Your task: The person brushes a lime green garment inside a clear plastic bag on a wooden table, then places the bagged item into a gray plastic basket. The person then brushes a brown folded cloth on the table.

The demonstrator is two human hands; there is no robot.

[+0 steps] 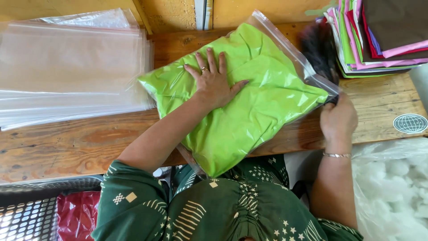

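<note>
Patterned green sleeves frame the left hand (215,82), spread flat on a lime-green cloth already inside a clear zip bag (292,53); the right hand (338,117) pinches its unsealed edge.

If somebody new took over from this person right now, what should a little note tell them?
Left hand: flat, palm down on the green cushion, pressing it.
Right hand: at the clear bag's open edge on the right, fingers closed there; the exact grip is hidden.
Things: the bagged cushion lies on the wooden table, with a stack of empty clear bags on the left and folded coloured fabrics top right.
Done: cushion is inside the bag.
Left: whether the edge is sealed cannot be told.
</note>
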